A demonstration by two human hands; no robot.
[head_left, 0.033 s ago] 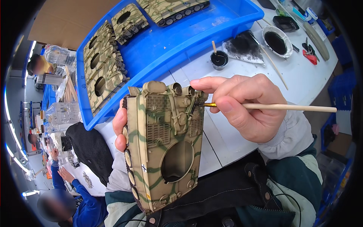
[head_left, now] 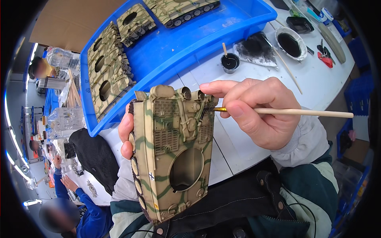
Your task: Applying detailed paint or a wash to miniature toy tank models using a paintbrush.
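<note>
My left hand [head_left: 126, 137] grips a model tank hull [head_left: 158, 166] from its left side, holding it tilted up in front of me; most of that hand is hidden behind it. The hull is tan with green camouflage stripes, mesh grilles and a large round opening in its deck. Between the thumb and fingers of my right hand [head_left: 258, 111] is a thin paintbrush [head_left: 301, 112] with a pale wooden handle and a brass-coloured ferrule. Its dark tip meets the fittings near the hull's upper right edge, and my index fingertip rests close to the round parts there.
Several similar hulls [head_left: 115, 85] lie in a blue tray [head_left: 186, 59] beyond my hands. Right of it stand a small cup of black liquid [head_left: 230, 62], a stained bag [head_left: 256, 49] and a bowl of black paint [head_left: 289, 45]. Black mesh fabric [head_left: 95, 154] lies at left; a person in blue [head_left: 93, 218] works beyond.
</note>
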